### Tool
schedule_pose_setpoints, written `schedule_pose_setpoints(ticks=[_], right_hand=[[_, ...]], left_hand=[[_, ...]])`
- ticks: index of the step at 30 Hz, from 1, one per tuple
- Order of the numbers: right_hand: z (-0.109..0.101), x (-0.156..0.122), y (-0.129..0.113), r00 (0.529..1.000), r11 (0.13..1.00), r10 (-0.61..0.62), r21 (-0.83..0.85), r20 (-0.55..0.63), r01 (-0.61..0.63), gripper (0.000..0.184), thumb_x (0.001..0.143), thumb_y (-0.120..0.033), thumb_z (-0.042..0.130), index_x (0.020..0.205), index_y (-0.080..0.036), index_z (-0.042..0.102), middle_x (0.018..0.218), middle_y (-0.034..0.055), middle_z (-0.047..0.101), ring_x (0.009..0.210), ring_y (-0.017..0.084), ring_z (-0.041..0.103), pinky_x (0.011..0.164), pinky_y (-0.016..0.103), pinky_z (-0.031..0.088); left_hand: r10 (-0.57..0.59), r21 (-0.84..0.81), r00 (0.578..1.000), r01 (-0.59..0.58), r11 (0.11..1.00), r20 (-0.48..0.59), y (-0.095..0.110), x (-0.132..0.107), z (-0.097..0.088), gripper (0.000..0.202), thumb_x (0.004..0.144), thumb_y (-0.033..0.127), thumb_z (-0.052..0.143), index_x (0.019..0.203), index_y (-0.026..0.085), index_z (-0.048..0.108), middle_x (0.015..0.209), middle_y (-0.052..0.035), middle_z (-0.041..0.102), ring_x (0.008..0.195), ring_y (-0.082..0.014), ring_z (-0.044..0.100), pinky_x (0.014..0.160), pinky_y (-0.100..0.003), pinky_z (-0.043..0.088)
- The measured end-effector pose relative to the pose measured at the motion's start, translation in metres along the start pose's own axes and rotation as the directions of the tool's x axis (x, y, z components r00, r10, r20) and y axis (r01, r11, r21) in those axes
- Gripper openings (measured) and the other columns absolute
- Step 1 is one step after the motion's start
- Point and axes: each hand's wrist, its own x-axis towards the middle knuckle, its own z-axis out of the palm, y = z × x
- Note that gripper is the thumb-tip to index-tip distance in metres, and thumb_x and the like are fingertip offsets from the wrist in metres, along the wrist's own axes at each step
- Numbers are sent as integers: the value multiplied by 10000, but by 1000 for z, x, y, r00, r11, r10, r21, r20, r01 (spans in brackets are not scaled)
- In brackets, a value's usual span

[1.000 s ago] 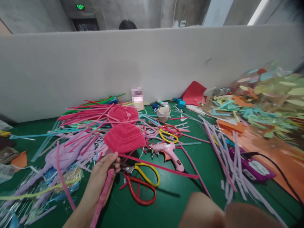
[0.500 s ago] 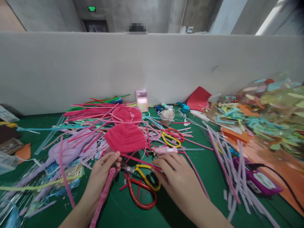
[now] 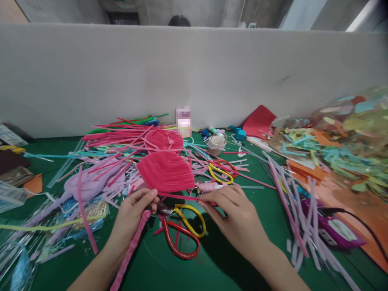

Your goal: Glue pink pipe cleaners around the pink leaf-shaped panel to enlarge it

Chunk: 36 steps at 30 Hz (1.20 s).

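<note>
Just beyond the scissors (image 3: 166,209), left hand (image 3: 133,212) and right hand (image 3: 235,214) pinch a pink strip (image 3: 178,197), fingertips closed
Its long axis runs left to right, both ends hidden

On the right of the green table (image 3: 218,270), a purple device (image 3: 342,232) with a black cord (image 3: 342,210) lies beside orange paper (image 3: 360,204) — lilac strips (image 3: 315,222) to its left. Farther back, a red sheet (image 3: 259,123) leans against the pale partition (image 3: 121,76).

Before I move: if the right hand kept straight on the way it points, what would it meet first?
The right hand would likely meet the pink fan first, near its lower right corner; depth is unclear, so it might pass underneath.
</note>
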Motion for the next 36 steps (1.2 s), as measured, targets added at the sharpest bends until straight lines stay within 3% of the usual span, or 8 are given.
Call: schedule_pose_setpoints(ticks=[12, 25, 36], right_hand=[[-7, -1, 9, 998, 998, 56, 10, -17, -56, 81, 887, -142, 611, 922, -213, 631, 865, 4, 703, 811, 149, 616, 748, 313, 402], [-10, -1, 9, 996, 994, 94, 56, 0, -94, 80, 894, -167, 598, 936, -229, 629, 904, 23, 689, 872, 175, 609, 801, 342, 441], [-6, -2, 3, 976, 969, 211, 116, 54, -216, 90, 887, -183, 576, 960, -236, 571, 917, 10, 671, 882, 165, 622, 790, 305, 449]], left_hand=[[83, 107, 994, -90, 990, 69, 3, -10, 4, 254, 677, 365, 785, 593, 163, 655, 531, 26, 607, 484, -67, 517, 474, -149, 392], [56, 86, 994, -64, 994, 92, 5, -14, 5, 282, 677, 401, 775, 563, 172, 655, 457, 40, 563, 454, -62, 474, 469, -150, 382], [62, 98, 994, -70, 993, 86, 6, -14, 4, 268, 662, 385, 786, 572, 169, 654, 499, 32, 587, 452, -63, 487, 438, -153, 363]])
